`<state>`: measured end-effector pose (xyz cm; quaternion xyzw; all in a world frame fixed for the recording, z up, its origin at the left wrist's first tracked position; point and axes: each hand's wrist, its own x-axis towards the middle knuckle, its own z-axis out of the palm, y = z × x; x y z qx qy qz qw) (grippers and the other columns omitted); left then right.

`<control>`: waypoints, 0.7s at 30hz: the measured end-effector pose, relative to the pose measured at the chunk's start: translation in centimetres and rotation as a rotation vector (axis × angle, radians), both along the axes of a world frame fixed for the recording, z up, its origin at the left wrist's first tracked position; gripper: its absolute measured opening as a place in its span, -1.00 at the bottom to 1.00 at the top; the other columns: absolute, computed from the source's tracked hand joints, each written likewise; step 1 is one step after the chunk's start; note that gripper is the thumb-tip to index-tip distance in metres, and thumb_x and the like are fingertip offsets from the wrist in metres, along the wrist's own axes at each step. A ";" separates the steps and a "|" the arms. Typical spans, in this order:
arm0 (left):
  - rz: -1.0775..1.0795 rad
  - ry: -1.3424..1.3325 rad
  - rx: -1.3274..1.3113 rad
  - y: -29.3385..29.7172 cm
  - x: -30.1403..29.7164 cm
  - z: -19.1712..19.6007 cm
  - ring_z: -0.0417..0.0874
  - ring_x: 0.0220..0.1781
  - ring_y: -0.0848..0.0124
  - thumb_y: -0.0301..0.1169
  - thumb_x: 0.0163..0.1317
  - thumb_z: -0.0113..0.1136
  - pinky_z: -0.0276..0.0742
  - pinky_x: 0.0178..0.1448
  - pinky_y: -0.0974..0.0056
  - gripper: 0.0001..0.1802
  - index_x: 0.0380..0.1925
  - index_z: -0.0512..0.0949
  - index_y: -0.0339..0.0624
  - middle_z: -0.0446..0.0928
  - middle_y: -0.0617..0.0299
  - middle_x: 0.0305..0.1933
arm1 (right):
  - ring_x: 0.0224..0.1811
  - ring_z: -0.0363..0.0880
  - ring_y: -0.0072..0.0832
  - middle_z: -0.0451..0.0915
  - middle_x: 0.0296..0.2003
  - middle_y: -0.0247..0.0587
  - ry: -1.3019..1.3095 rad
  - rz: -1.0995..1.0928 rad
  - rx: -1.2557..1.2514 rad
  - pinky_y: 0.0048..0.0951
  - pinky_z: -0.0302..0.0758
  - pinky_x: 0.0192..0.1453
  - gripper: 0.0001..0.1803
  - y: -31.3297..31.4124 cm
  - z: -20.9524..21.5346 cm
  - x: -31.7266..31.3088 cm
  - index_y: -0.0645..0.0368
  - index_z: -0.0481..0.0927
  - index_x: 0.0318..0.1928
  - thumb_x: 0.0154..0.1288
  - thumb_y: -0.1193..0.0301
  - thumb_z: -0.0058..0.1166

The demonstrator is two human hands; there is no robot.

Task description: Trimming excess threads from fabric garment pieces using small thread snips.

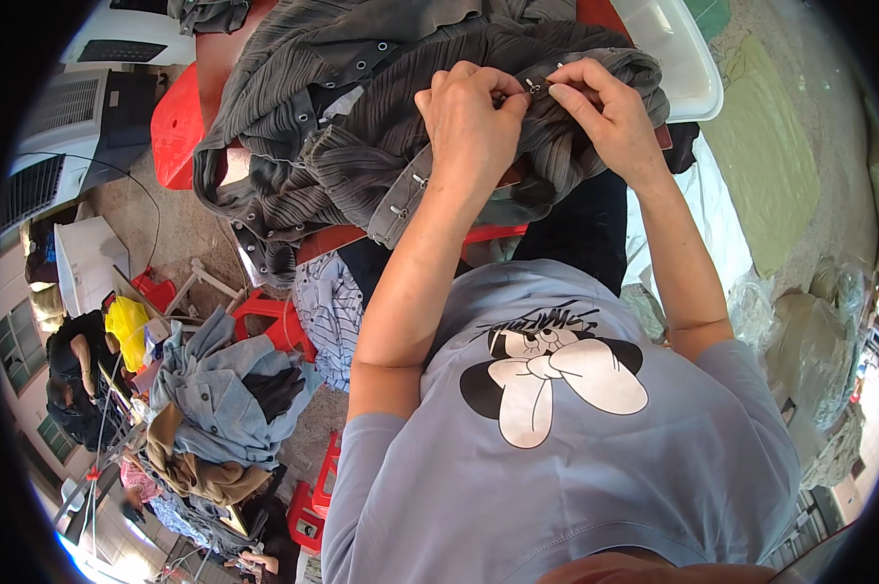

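Observation:
A dark grey ribbed garment [284,117] lies heaped in front of me, with metal eyelets along one band. My left hand [471,122] is closed, its thumb and fingertips pinching the garment's band beside a small metal hook [533,87]. From the other side my right hand [610,117] pinches the same band between thumb and forefinger, close to that hook. Fingers partly cover what lies right between the fingertips. Two more metal hooks, one a clasp [420,181] by my left wrist, stick out from a strip of the cloth.
The garment rests on a red-brown surface [235,44]. A translucent plastic tub [688,83] stands at the right. Red stools [177,127] are to the left. Denim clothes [220,389] lie piled at the lower left, with people beyond. Bagged bundles [814,341] sit at the right.

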<state>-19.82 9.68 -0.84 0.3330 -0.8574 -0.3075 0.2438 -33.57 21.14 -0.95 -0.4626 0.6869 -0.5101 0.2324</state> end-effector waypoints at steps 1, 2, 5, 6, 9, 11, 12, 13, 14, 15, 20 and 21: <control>-0.003 0.000 0.000 -0.2 0.1 0.0 0.56 -0.12 0.25 -0.36 0.05 0.40 0.37 0.08 0.18 -0.83 -0.38 0.72 -0.20 0.59 0.17 -0.32 | -0.30 0.58 -0.61 0.63 -0.30 -0.31 0.000 -0.003 0.000 -0.57 0.48 -0.18 -0.82 0.1 0.0 0.0 0.22 0.58 -0.11 0.40 0.38 0.14; -0.005 0.061 0.089 -0.4 0.3 0.0 0.58 -0.17 0.28 -0.38 0.07 0.38 0.42 0.01 0.21 -0.84 -0.37 0.72 -0.22 0.61 0.17 -0.31 | -0.33 0.59 -0.52 0.63 -0.29 -0.30 0.144 -0.015 0.014 -0.54 0.49 -0.20 -0.82 0.1 0.0 -0.1 0.20 0.58 -0.13 0.37 0.37 0.16; -0.010 0.128 0.342 -0.8 0.7 0.0 0.54 -0.11 0.25 -0.36 0.16 0.30 0.27 0.16 0.17 -0.86 -0.39 0.70 -0.19 0.61 0.18 -0.30 | -0.36 0.61 -0.35 0.60 -0.29 -0.29 0.415 -0.039 0.032 -0.46 0.51 -0.26 -0.82 0.2 0.3 0.2 0.14 0.58 -0.17 0.32 0.33 0.19; -0.003 0.124 0.404 -1.0 0.8 0.0 0.54 -0.12 0.26 -0.35 0.18 0.30 0.26 0.17 0.17 -0.85 -0.35 0.69 -0.21 0.60 0.18 -0.29 | -0.36 0.61 -0.27 0.59 -0.29 -0.30 0.544 -0.048 0.032 -0.41 0.51 -0.30 -0.81 0.2 0.5 0.3 0.11 0.58 -0.19 0.29 0.30 0.21; 0.001 0.100 0.458 -1.2 0.9 0.1 0.54 -0.11 0.28 -0.34 0.22 0.28 0.26 0.20 0.18 -0.81 -0.27 0.66 -0.24 0.61 0.16 -0.27 | -0.35 0.61 -0.25 0.57 -0.31 -0.32 0.723 -0.044 -0.013 -0.34 0.51 -0.34 -0.81 0.0 0.5 0.3 0.10 0.57 -0.20 0.29 0.29 0.21; -0.001 0.081 0.452 -1.2 0.9 -0.1 0.54 -0.11 0.29 -0.34 0.24 0.26 0.25 0.22 0.18 -0.79 -0.23 0.64 -0.26 0.61 0.15 -0.25 | -0.35 0.62 -0.25 0.57 -0.31 -0.32 0.742 -0.051 -0.014 -0.34 0.51 -0.34 -0.81 0.0 0.6 0.3 0.10 0.57 -0.20 0.29 0.29 0.21; -0.009 0.100 0.450 -1.3 0.8 -0.3 0.55 -0.11 0.28 -0.34 0.25 0.24 0.26 0.21 0.17 -0.79 -0.23 0.64 -0.26 0.62 0.14 -0.24 | -0.34 0.62 -0.25 0.57 -0.31 -0.32 0.762 -0.058 -0.015 -0.34 0.51 -0.34 -0.81 -0.1 0.7 0.3 0.10 0.58 -0.20 0.29 0.28 0.20; -0.017 0.118 0.447 -1.3 0.8 -0.4 0.55 -0.12 0.28 -0.34 0.27 0.23 0.28 0.21 0.17 -0.79 -0.22 0.63 -0.26 0.63 0.13 -0.24 | -0.34 0.62 -0.25 0.57 -0.31 -0.32 0.763 -0.058 -0.015 -0.34 0.51 -0.34 -0.81 -0.1 0.8 0.3 0.10 0.58 -0.20 0.29 0.28 0.20; -0.017 0.118 0.447 -1.4 0.8 -0.4 0.55 -0.12 0.28 -0.34 0.27 0.23 0.28 0.21 0.17 -0.79 -0.22 0.63 -0.26 0.63 0.13 -0.24 | -0.35 0.62 -0.25 0.58 -0.31 -0.32 0.753 -0.048 -0.017 -0.34 0.51 -0.34 -0.81 -0.1 0.9 0.4 0.10 0.58 -0.20 0.29 0.28 0.21; 0.012 0.156 0.581 -1.5 0.8 -0.2 0.56 -0.12 0.27 -0.33 0.27 0.22 0.29 0.20 0.17 -0.80 -0.23 0.63 -0.25 0.63 0.12 -0.24 | -0.35 0.62 -0.25 0.58 -0.31 -0.32 0.743 -0.039 -0.017 -0.34 0.52 -0.34 -0.80 0.0 0.9 0.4 0.11 0.58 -0.19 0.29 0.28 0.21; -0.039 0.079 0.299 -1.5 0.5 -0.7 0.57 -0.14 0.19 -0.35 0.19 0.28 0.35 0.09 0.11 -0.81 -0.25 0.66 -0.20 0.61 0.13 -0.29 | -0.34 0.63 -0.24 0.59 -0.30 -0.32 0.635 -0.007 0.030 -0.32 0.52 -0.32 -0.81 0.1 1.2 0.9 0.10 0.58 -0.19 0.31 0.28 0.19; -0.027 0.080 0.106 -0.8 0.3 -0.6 0.54 -0.12 0.20 -0.36 0.13 0.33 0.32 0.06 0.12 -0.80 -0.25 0.68 -0.17 0.59 0.15 -0.27 | -0.33 0.63 -0.24 0.59 -0.29 -0.32 0.606 -0.020 0.045 -0.31 0.52 -0.31 -0.82 0.1 1.2 0.9 0.10 0.57 -0.19 0.32 0.28 0.18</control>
